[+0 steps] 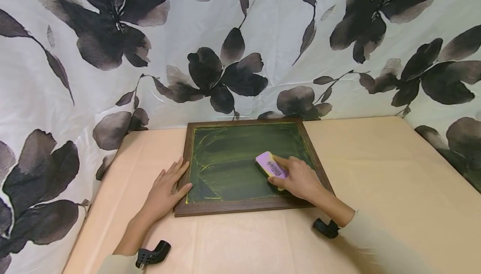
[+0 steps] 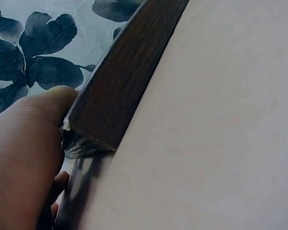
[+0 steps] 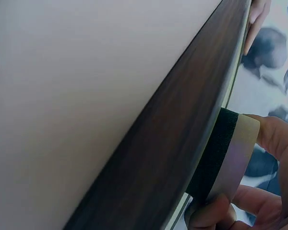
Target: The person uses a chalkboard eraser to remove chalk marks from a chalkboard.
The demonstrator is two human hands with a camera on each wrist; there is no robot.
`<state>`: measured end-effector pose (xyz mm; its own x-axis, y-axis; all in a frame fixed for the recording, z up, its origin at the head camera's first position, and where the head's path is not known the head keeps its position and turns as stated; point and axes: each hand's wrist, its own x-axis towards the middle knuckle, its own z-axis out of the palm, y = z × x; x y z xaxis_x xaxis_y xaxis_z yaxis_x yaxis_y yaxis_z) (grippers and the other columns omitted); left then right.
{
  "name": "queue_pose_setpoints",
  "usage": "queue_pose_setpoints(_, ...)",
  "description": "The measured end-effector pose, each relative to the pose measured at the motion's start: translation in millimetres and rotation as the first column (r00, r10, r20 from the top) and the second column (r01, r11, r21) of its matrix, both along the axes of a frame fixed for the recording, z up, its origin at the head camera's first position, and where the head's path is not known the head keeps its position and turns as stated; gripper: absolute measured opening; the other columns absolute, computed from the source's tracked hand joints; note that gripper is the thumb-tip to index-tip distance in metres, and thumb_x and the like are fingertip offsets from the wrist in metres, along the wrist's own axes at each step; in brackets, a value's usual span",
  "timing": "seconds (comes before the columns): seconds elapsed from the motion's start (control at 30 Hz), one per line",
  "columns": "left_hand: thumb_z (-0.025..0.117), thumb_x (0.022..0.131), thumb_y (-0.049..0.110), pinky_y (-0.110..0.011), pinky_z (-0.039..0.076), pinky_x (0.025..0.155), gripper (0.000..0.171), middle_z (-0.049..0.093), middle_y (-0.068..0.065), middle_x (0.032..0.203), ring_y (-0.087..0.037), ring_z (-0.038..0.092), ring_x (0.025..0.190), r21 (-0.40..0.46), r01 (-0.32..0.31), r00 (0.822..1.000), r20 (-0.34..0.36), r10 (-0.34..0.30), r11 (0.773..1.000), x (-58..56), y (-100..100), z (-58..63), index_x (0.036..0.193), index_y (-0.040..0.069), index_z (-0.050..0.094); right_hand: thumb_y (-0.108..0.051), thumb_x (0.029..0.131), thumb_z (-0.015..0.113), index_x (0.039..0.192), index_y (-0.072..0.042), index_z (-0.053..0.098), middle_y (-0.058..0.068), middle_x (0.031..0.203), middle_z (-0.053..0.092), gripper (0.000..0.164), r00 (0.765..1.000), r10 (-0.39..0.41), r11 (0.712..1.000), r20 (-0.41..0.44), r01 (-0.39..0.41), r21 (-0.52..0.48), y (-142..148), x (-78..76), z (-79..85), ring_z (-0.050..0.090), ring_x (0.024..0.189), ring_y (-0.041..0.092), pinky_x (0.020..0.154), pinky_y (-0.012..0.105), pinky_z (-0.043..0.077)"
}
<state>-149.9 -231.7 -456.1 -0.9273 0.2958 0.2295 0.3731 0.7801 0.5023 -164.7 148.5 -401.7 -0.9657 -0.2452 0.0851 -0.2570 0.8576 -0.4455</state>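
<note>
A green chalkboard [image 1: 233, 148] in a dark wooden frame [image 1: 244, 206] lies on the table, smeared with yellow chalk that is thickest along its edges. My right hand [image 1: 298, 178] grips a purple and yellow chalkboard eraser [image 1: 269, 164] between thumb and fingers, right of the board's middle. In the right wrist view the dark felt side of the eraser [image 3: 230, 158] faces the board. My left hand [image 1: 165, 192] rests with fingers spread on the left side of the frame. The left wrist view shows that hand [image 2: 26, 153] beside the frame's corner [image 2: 105, 110].
A light peach cloth [image 1: 375, 161] covers the table. Behind the board and along the left side hangs a white curtain [image 1: 282, 23] printed with dark flowers. Black wrist bands [image 1: 153, 255] sit on both wrists.
</note>
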Motion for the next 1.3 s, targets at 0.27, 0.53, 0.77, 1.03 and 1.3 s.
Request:
queue_pose_setpoints(0.27, 0.056, 0.095, 0.042, -0.056, 0.005, 0.113, 0.067, 0.020, -0.011, 0.157, -0.035, 0.017, 0.142, -0.004, -0.014, 1.000, 0.017, 0.014, 1.000, 2.8, -0.9, 0.6, 0.151, 0.012, 0.032, -0.036, 0.080, 0.077, 0.138, -0.002, 0.051, 0.007, 0.079, 0.054, 0.072, 0.998, -0.056, 0.998, -0.012, 0.056, -0.014, 52.5, 2.9, 4.9, 0.047, 0.063, 0.018, 0.040, 0.029, 0.036)
queue_pose_setpoints(0.53, 0.056, 0.096, 0.041, -0.056, 0.007, 0.113, 0.067, 0.021, -0.012, 0.156, -0.037, 0.018, 0.142, -0.005, -0.007, 1.000, -0.004, 0.007, 1.000, 3.3, -2.1, -1.3, 0.151, 0.012, 0.033, -0.036, 0.081, 0.075, 0.138, 0.000, 0.050, 0.011, 0.085, 0.057, 0.072, 0.995, -0.097, 0.995, -0.001, 0.097, -0.007, 65.4, 6.1, 6.2, 0.049, 0.064, 0.020, 0.043, 0.030, 0.036)
queue_pose_setpoints(0.77, 0.057, 0.095, 0.040, -0.058, 0.008, 0.112, 0.067, 0.022, -0.013, 0.156, -0.037, 0.019, 0.141, -0.012, -0.006, 1.000, -0.020, 0.006, 1.000, 1.9, -2.2, -4.2, 0.150, 0.011, 0.033, -0.031, 0.080, 0.077, 0.137, 0.002, 0.050, 0.012, 0.086, 0.057, 0.071, 0.998, -0.060, 0.995, 0.000, 0.060, -0.079, 63.1, -5.7, -0.3, 0.052, 0.064, 0.019, 0.044, 0.029, 0.040)
queue_pose_setpoints(1.03, 0.057, 0.095, 0.041, -0.059, 0.009, 0.111, 0.067, 0.023, -0.013, 0.156, -0.038, 0.020, 0.141, -0.018, -0.003, 1.000, -0.025, 0.003, 1.000, 1.4, -0.4, -3.7, 0.150, 0.011, 0.034, -0.031, 0.081, 0.076, 0.138, 0.003, 0.049, 0.012, 0.090, 0.064, 0.072, 1.000, -0.023, 0.996, -0.005, 0.022, -0.090, 36.3, -24.2, -1.5, 0.055, 0.065, 0.018, 0.045, 0.030, 0.042)
queue_pose_setpoints(1.3, 0.057, 0.096, 0.040, -0.059, 0.008, 0.111, 0.067, 0.022, -0.014, 0.156, -0.038, 0.019, 0.141, -0.015, -0.002, 1.000, -0.024, 0.002, 1.000, 0.7, 1.9, -6.6, 0.151, 0.011, 0.033, -0.039, 0.081, 0.073, 0.140, -0.005, 0.049, 0.008, 0.087, 0.059, 0.072, 1.000, 0.007, 0.999, 0.002, -0.007, -0.045, -14.8, -40.0, -0.8, 0.053, 0.067, 0.019, 0.045, 0.030, 0.041)
